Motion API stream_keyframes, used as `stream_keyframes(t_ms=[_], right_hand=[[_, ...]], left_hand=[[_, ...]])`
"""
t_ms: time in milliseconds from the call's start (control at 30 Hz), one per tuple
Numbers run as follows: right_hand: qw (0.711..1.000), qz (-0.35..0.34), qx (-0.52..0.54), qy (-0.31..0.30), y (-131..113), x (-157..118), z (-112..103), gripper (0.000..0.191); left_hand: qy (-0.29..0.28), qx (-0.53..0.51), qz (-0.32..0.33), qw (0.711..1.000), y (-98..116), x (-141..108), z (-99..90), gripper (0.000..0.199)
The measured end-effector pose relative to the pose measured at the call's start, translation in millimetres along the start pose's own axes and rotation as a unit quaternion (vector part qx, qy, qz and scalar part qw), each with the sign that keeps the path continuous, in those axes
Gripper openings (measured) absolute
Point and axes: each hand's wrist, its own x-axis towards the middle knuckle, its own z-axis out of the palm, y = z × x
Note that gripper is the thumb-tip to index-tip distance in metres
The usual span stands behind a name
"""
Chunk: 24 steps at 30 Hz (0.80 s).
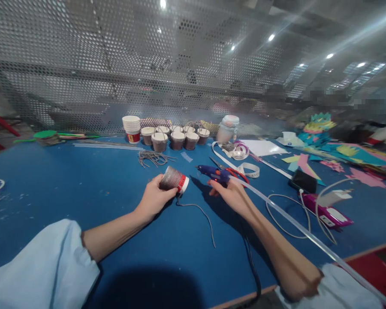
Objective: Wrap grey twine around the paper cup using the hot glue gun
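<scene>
My left hand (156,195) is closed round a paper cup (173,179) lying tilted on its side. Grey cord wraps most of the cup, leaving a red band and white end bare at the right. A loose tail of the cord (199,208) trails over the table toward me. In my right hand (233,195) is a blue hot glue gun (212,172), its nozzle pointing left toward the cup without touching it. A long clear glue stick (286,210) sticks out of the gun's back. Red-handled scissors (239,175) lie just behind the gun.
Several wrapped cups with handles (160,141) stand at the back, beside stacked paper cups (131,128) and a lidded jar (228,128). A cord bundle (154,158) lies before them. White ribbon (249,170), a purple power strip (324,210) and coloured paper (304,165) are to the right.
</scene>
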Motion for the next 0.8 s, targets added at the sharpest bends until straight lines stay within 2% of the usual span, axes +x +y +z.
stream_keyframes(t_ms=[100, 267, 433, 800], right_hand=[[0.999, 0.011, -0.017, -0.039, -16, -17, -7, 0.035], [0.996, -0.061, -0.031, -0.05, -32, -32, -2, 0.029], [0.993, -0.084, -0.071, -0.044, -33, -33, 6, 0.025], [0.984, -0.136, -0.09, -0.071, -31, -39, 7, 0.02]], left_hand=[[0.003, 0.009, 0.01, 1.0, -1, 1, -0.2, 0.028], [0.0, 0.013, 0.02, 1.0, -1, 1, 0.1, 0.026], [0.002, 0.024, 0.015, 1.0, 3, -1, 1.5, 0.026], [0.0, 0.045, 0.029, 0.999, -1, -1, 0.8, 0.021]])
